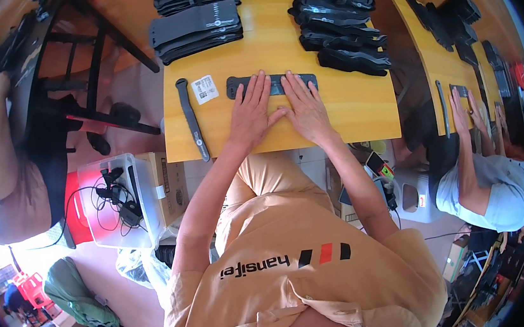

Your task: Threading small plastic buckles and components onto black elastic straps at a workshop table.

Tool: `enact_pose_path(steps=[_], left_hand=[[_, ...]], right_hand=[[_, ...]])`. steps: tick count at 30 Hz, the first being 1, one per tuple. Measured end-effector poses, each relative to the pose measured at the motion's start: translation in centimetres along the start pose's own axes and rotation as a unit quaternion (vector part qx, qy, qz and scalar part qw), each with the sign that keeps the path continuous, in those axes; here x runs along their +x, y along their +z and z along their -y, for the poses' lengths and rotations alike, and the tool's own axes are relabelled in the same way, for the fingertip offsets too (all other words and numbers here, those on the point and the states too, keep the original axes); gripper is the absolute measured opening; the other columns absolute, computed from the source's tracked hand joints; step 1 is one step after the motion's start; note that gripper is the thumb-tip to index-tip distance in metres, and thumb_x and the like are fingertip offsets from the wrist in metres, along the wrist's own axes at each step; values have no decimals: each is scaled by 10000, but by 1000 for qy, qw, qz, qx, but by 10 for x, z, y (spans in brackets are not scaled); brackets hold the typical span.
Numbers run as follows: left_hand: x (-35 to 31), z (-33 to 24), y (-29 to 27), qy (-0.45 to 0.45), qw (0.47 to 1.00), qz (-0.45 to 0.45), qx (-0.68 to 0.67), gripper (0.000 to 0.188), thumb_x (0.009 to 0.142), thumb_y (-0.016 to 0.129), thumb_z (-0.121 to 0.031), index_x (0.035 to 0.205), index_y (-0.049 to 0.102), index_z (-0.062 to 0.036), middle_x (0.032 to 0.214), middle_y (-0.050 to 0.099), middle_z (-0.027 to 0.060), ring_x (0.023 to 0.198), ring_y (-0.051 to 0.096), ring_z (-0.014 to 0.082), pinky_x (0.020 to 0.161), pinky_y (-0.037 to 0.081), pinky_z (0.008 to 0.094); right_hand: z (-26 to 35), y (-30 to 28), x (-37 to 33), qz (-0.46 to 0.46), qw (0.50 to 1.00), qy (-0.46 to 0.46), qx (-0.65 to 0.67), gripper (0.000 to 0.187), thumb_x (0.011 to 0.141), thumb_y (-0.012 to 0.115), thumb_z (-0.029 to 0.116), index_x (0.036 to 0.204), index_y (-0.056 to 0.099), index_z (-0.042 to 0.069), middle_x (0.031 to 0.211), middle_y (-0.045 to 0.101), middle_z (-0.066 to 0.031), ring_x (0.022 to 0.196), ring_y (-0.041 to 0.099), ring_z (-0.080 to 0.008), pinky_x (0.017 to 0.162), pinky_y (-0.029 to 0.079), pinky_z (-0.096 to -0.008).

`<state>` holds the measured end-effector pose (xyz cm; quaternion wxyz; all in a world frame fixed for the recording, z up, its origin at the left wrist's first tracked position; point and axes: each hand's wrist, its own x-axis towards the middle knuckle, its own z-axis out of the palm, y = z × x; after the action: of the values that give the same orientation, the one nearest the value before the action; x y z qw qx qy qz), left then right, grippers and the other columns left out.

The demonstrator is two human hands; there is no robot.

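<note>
Currently, my left hand (252, 115) and right hand (306, 109) lie flat, gripping nothing, apparently smoothing the dark strap (276, 86); next calls for even pressure.

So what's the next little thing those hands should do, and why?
Probably slide the left hand and right hand gently apart along the dark strap. Both lie flat on it, palms down and close together, while its two ends show past the fingers, so smoothing outward seems a sensible small move.
</note>
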<state>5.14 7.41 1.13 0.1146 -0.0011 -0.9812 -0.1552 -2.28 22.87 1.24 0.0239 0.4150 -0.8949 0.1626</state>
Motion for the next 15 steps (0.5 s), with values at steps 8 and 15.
enact_pose_path(steps=[8,15], left_hand=[[-26,35,-25,-175,974,-126,64,684,881,481,-434,1361,284,12,1440,260,155,1330,243,283,1072,179,459],[-117,63,-96,-345,808,-315,-359,296,930,469,-203,1116,537,18,981,621,122,880,601,198,790,466,300]], right_hand=[[8,-7,-2,-54,998,-33,22,581,855,558,258,1345,347,26,1420,301,-158,1291,316,-295,1058,241,-418],[103,-19,-22,-17,967,-79,240,575,722,701,186,1235,477,50,1109,481,-159,1019,484,-330,896,399,-405]])
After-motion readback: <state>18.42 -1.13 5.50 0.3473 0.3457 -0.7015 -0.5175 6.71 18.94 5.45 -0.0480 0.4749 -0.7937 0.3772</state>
